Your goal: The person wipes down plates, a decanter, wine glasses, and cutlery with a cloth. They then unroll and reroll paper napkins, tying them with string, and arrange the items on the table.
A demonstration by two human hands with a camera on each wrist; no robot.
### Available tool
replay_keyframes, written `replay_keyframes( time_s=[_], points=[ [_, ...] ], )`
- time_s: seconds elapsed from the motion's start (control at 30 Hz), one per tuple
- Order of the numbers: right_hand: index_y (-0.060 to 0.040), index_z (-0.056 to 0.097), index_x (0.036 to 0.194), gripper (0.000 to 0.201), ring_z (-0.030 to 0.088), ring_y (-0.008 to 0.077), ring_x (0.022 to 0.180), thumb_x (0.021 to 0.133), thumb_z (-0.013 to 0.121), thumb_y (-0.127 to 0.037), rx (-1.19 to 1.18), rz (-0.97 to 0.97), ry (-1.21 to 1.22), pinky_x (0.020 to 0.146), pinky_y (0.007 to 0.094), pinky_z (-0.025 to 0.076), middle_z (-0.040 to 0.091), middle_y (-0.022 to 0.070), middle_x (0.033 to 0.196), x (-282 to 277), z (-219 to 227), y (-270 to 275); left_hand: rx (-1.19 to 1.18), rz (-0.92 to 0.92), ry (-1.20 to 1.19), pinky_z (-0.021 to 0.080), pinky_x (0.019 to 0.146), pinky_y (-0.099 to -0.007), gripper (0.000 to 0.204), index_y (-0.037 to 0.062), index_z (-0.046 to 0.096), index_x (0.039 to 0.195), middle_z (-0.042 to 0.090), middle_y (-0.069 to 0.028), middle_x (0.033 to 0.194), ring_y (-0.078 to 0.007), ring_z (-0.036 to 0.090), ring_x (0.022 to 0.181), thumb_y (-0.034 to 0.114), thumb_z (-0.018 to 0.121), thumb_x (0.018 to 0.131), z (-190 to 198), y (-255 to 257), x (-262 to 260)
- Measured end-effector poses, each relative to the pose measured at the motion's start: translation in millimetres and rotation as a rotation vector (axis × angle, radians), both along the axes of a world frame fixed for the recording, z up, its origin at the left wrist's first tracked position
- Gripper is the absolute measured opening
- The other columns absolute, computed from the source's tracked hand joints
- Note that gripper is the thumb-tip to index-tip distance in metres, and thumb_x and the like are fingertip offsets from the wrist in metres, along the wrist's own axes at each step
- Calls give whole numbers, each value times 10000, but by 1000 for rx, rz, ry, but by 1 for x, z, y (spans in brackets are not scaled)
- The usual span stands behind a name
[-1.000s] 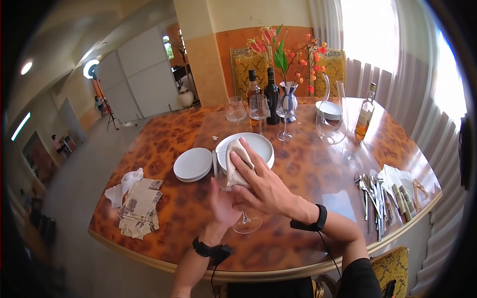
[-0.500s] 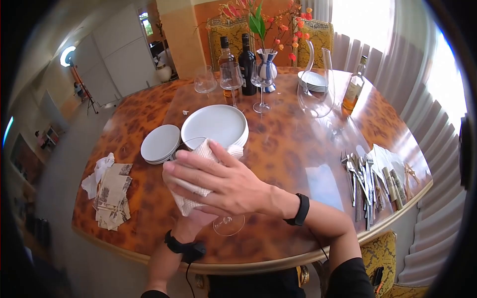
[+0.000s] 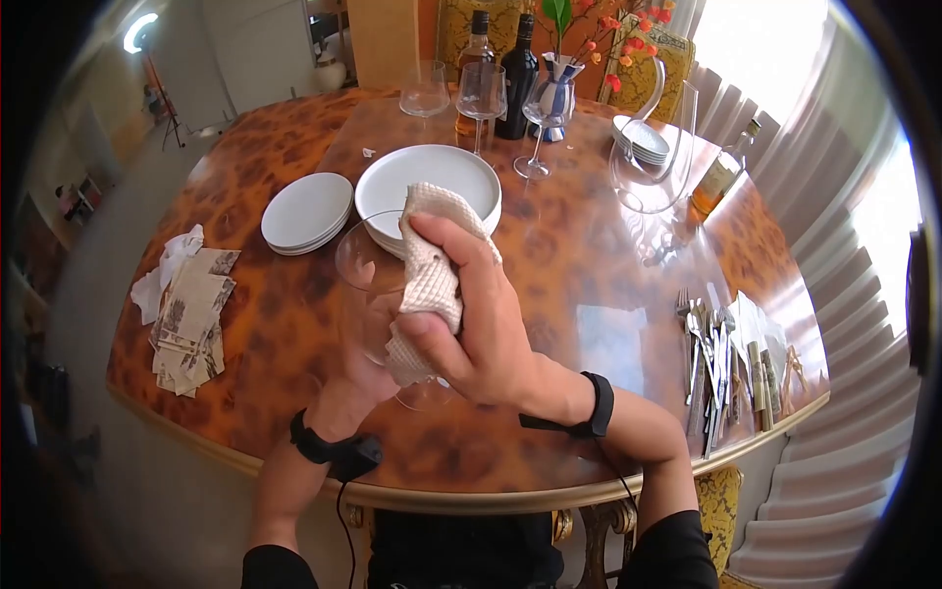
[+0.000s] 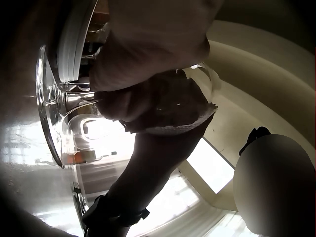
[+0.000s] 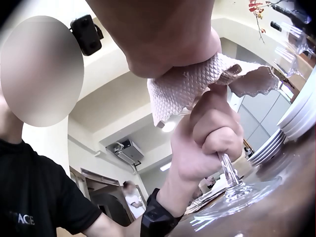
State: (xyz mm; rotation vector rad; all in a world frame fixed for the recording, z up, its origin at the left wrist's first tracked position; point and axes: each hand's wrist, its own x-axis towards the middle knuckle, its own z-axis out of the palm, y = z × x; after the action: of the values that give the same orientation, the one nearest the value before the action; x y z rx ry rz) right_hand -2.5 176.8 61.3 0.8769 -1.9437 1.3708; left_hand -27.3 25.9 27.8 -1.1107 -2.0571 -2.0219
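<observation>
A clear stemmed wine glass (image 3: 365, 253) stands before the person, its round foot (image 5: 232, 200) low over the table. The left hand (image 3: 355, 378) grips it at the stem and the base of the bowl; in the right wrist view its fingers (image 5: 222, 140) curl round the stem. The right hand (image 3: 481, 324) holds a cream waffle-weave cloth (image 3: 432, 285) between thumb and fingers, against the right side of the bowl. Part of the cloth hangs below the right hand (image 5: 173, 37). The cloth and right hand hide some of the bowl.
Beyond the glass are large white plates (image 3: 427, 177) and smaller plates (image 3: 307, 211). Wine glasses (image 3: 481, 93), bottles, a vase (image 3: 557, 98) and a decanter (image 3: 653, 157) stand farther back. Paper napkins (image 3: 196, 314) lie left, cutlery (image 3: 711, 363) right, near the table edge (image 3: 549, 499).
From lying flatter with extended fingers over the cloth, the right hand has turned to pinch it at the bowl's right side. The left hand keeps hold of the glass. The head view has shifted.
</observation>
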Motion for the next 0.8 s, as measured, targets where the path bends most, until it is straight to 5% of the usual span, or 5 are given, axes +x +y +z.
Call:
replay_keyframes(
  time_s=[0.1, 0.2, 0.4, 0.63, 0.8],
  points=[
    [-31, 418, 1388, 739, 441, 487, 1263, 764, 741, -260, 142, -110, 251, 1020, 509, 419, 369, 317, 1413, -5, -8, -6, 842, -259, -752, 531, 925, -335, 391, 60, 421, 1330, 554, -77, 1236, -192, 599, 1094, 263, 498, 1004, 2, 15, 4],
    [-72, 508, 1347, 686, 384, 457, 1333, 757, 721, -349, 323, -289, 419, 1014, 576, 407, 359, 293, 1441, -6, -9, -11, 506, -29, -343, 547, 908, -349, 488, 77, 400, 1373, 556, -83, 1252, -210, 607, 1106, 421, 383, 1028, -26, 5, -9],
    [-238, 664, 1223, 420, 400, 245, 1384, 808, 616, -274, 697, -474, 586, 1077, 654, 255, 444, -20, 1495, 0, -28, -19, 569, -206, -627, 555, 893, -357, 536, 80, 383, 1394, 554, -90, 1267, -214, 610, 1107, 467, 345, 1025, -14, 5, -3],
    [8, 516, 1372, 616, 258, 596, 1353, 853, 562, -322, 103, -223, 525, 1112, 622, 216, 215, 360, 1510, -15, -21, -4, 659, -449, -1011, 567, 873, -369, 604, 84, 360, 1424, 550, -99, 1288, -219, 615, 1110, 531, 292, 1022, 3, 2, 2],
    [-9, 265, 1483, 759, 554, 220, 1111, 876, 656, -244, -426, 222, -223, 987, 368, 421, 526, 165, 1261, 1, -7, -15, 544, -304, -1076, 530, 849, -343, 474, 85, 523, 1299, 619, -89, 1149, -201, 627, 1012, 425, 481, 971, 10, -2, 3]
  ],
)
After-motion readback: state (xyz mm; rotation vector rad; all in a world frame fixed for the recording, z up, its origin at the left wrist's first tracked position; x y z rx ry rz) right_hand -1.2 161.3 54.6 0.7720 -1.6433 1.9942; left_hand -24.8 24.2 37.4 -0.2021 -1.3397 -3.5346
